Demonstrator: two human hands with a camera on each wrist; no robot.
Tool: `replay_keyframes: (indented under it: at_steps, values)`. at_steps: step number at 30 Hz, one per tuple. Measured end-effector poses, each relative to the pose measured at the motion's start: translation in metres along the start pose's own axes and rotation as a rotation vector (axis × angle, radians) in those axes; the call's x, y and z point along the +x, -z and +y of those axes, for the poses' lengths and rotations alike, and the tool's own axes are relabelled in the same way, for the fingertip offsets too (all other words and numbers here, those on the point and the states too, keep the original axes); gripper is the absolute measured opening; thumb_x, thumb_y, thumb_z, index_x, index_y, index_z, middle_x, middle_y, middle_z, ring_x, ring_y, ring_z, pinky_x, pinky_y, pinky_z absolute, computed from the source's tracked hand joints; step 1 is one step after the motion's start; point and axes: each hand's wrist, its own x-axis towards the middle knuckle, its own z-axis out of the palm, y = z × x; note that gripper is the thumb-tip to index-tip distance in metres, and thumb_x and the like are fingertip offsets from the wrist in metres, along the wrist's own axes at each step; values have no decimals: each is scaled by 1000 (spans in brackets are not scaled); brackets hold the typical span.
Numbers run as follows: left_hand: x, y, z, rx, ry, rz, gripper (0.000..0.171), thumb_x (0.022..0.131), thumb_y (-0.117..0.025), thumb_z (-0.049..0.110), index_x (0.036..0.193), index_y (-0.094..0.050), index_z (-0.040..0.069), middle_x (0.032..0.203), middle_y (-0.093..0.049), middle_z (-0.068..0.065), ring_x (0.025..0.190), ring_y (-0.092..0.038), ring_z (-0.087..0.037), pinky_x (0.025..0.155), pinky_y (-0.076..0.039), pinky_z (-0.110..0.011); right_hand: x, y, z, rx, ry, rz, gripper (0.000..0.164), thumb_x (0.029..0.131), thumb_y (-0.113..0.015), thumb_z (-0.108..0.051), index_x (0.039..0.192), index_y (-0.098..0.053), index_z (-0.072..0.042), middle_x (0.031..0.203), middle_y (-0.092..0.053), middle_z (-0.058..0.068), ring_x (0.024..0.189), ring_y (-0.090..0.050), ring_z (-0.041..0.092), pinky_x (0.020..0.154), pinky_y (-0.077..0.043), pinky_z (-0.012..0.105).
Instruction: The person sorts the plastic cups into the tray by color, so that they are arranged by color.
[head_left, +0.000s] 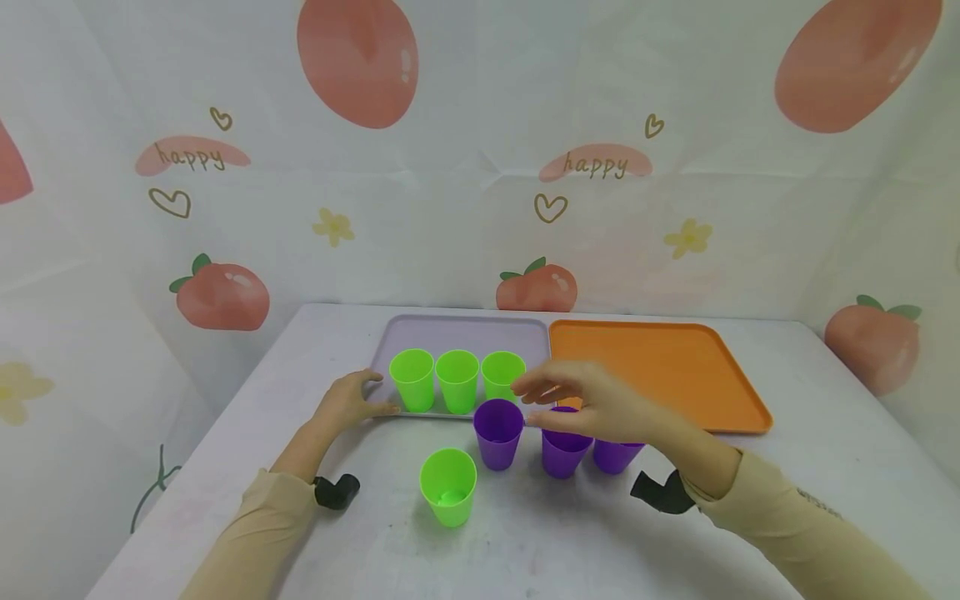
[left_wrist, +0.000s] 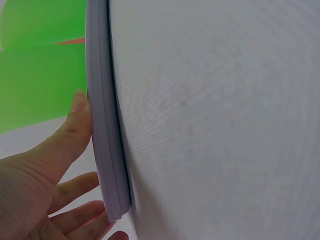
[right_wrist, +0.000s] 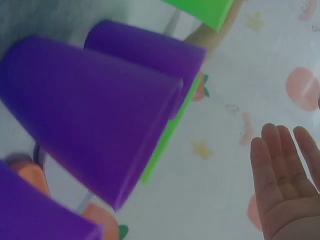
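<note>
My left hand (head_left: 351, 400) is at the left front corner of the lavender tray (head_left: 465, 327), fingers apart. In the left wrist view its thumb (left_wrist: 75, 125) lies against the tray's rim, close to a green cup (left_wrist: 42, 85). Three green cups (head_left: 457, 383) stand upright in a row along the tray's front. My right hand (head_left: 588, 400) hovers over the purple cups with its fingers extended and no cup in its grasp. Of these, one purple cup (head_left: 498, 435) stands in front of the tray; two others (head_left: 564, 454) are partly hidden beneath the hand.
Another green cup (head_left: 448, 490) stands upright on the white table (head_left: 360, 550), nearer to me. An orange tray (head_left: 645, 358) adjoins the lavender one on the right. Behind the table hangs a fruit-printed cloth (head_left: 450, 225).
</note>
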Motion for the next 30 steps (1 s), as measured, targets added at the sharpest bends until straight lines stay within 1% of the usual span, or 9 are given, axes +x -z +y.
replay_keyframes:
  at_steps: [5,8,13,15,18,20,22,25,30]
  values:
    - [-1,1,1,5,5,-1,70,74,-77,32,127,-50,-5,136,-46,-29,129,-38,-48,108,-34,-57,0,-19,0,35,48,-15,31,82,-69,-8,111,-60,1,106,-67,15,94,-67,24,82,-58,30]
    - [-1,1,2,4,9,-3,70,74,-77,32,127,-50,-5,136,-46,-29,129,-37,-48,108,-34,-57,-1,-31,-1,52,34,-35,33,83,-70,-11,111,-60,0,106,-67,13,96,-67,21,84,-57,27]
    - [-1,0,1,5,4,0,71,74,-77,32,127,-50,-6,136,-46,-29,129,-37,-48,108,-34,-56,-1,-46,-8,98,-67,-87,37,83,-70,-17,116,-58,-2,113,-65,13,99,-65,23,86,-56,24]
    - [0,0,1,6,-1,5,70,74,-77,32,127,-50,-6,135,-46,-29,129,-38,-48,108,-34,-56,-1,-52,-10,122,-107,-99,40,82,-71,-17,117,-58,-3,115,-64,14,100,-65,25,87,-56,24]
    - [0,0,0,6,-8,12,70,74,-77,31,126,-50,-6,135,-47,-29,129,-38,-48,108,-34,-56,-1,-59,-13,153,-140,-113,44,81,-72,-15,120,-56,-2,119,-62,15,104,-65,26,88,-55,24]
    - [0,0,0,5,-12,16,70,74,-78,31,126,-50,-6,135,-47,-29,128,-38,-48,108,-34,-56,-1,-64,-14,161,-147,-113,47,80,-72,-13,121,-55,0,120,-61,17,105,-65,26,88,-55,24]
    - [0,0,0,5,-13,19,70,74,-77,31,126,-50,-6,135,-47,-29,128,-39,-48,108,-34,-56,-1,-69,-15,151,-146,-104,49,79,-73,-13,122,-54,1,121,-61,17,105,-65,25,88,-55,23]
    - [0,0,0,3,-13,21,69,73,-78,31,126,-51,-6,134,-47,-29,128,-39,-48,108,-35,-56,0,-76,-14,107,-140,-80,51,78,-75,-15,122,-55,0,121,-62,16,104,-65,25,88,-55,23]
    - [0,0,0,5,-9,17,70,74,-77,31,126,-51,-6,134,-47,-29,128,-39,-48,108,-35,-56,1,-86,-12,64,-159,-59,53,78,-76,-18,123,-54,-2,121,-62,13,105,-65,24,87,-55,22]
